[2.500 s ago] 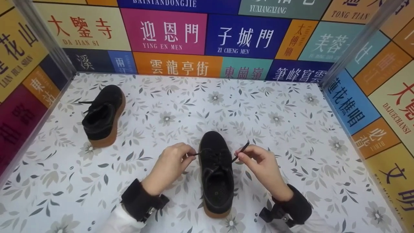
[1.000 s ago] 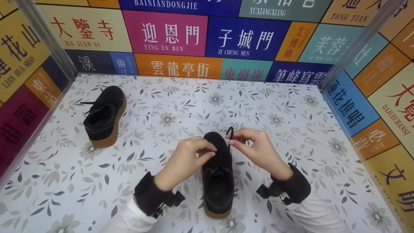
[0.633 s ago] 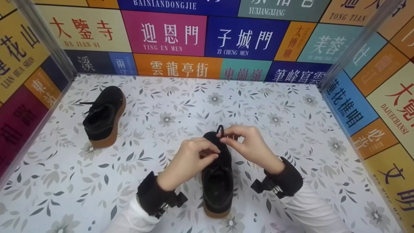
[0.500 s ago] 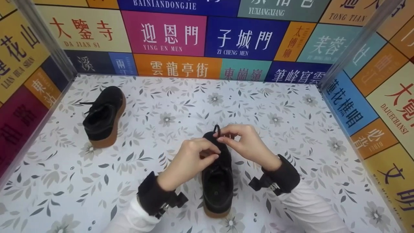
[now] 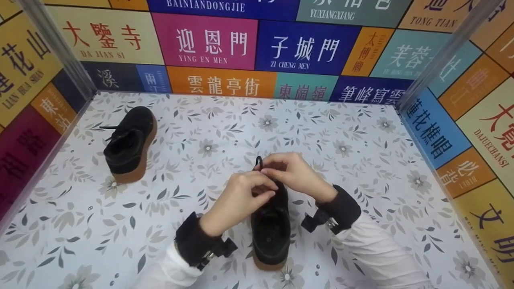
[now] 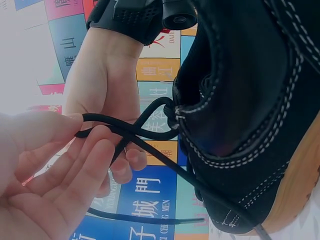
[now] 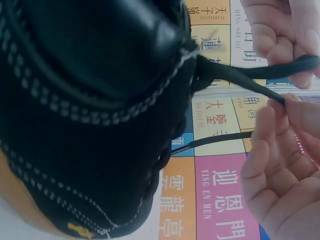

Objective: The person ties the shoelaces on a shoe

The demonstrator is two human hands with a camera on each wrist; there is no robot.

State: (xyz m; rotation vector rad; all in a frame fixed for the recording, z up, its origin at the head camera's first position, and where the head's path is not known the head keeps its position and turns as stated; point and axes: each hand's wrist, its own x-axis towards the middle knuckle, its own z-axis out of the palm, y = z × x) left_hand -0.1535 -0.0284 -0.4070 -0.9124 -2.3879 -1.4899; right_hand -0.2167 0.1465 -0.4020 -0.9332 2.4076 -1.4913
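A black shoe [image 5: 271,245] with a brown sole stands upright on the patterned cloth, toe pointing away. Over its front, the left hand [image 5: 241,198] pinches a loop of black shoelace [image 6: 130,124] between thumb and fingers, as the left wrist view shows. The right hand [image 5: 293,172] is close beside it, pinching the other lace [image 7: 250,86] between thumb and finger; a small bend of this lace [image 5: 259,161] rises past its fingertips. In the left wrist view the laces cross near the shoe's tongue, and a loose end hangs down. The fingers hide the knot from the head view.
A second black shoe [image 5: 130,144] stands at the far left, its laces sticking out sideways. White cloth with grey flowers [image 5: 209,120] covers the table. Panels with coloured signs [image 5: 204,40] rise at the back and both sides.
The right hand has moved left with its lace, from the shoe's right side across to the left hand. The left hand has moved in over the shoe. Both shoes stay in place.
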